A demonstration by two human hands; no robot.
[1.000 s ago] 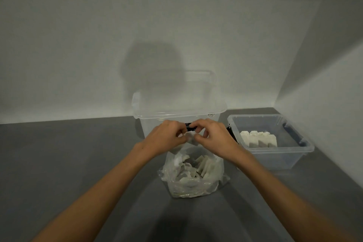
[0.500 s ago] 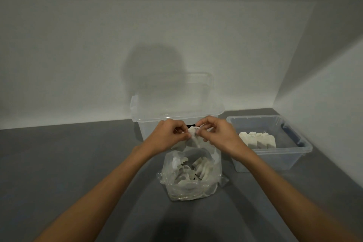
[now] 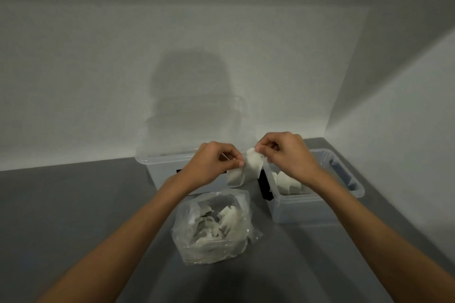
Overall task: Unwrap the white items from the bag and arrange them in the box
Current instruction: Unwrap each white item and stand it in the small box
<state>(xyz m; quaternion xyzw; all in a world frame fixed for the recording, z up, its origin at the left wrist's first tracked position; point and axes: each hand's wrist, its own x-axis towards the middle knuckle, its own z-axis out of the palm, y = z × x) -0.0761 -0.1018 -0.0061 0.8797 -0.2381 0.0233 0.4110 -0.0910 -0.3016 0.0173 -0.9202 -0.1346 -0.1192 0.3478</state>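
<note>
A clear plastic bag (image 3: 213,231) with several wrapped white items sits on the grey surface in front of me. Above it I hold one white item (image 3: 247,167) in the air. My left hand (image 3: 210,165) pinches its lower left part. My right hand (image 3: 286,154) pinches its upper right edge, and the two hands are spread apart. To the right stands a small clear box (image 3: 317,206) with a row of white items (image 3: 286,181) in it.
A larger clear tub (image 3: 157,162) with a lid propped behind it stands at the back against the wall. A black part (image 3: 266,187) shows between the tub and the small box. A wall rises close on the right.
Both hands rose and moved apart. The white item between them, bunched a second ago, is now stretched out, and my right hand has shifted to the right over the small box.
</note>
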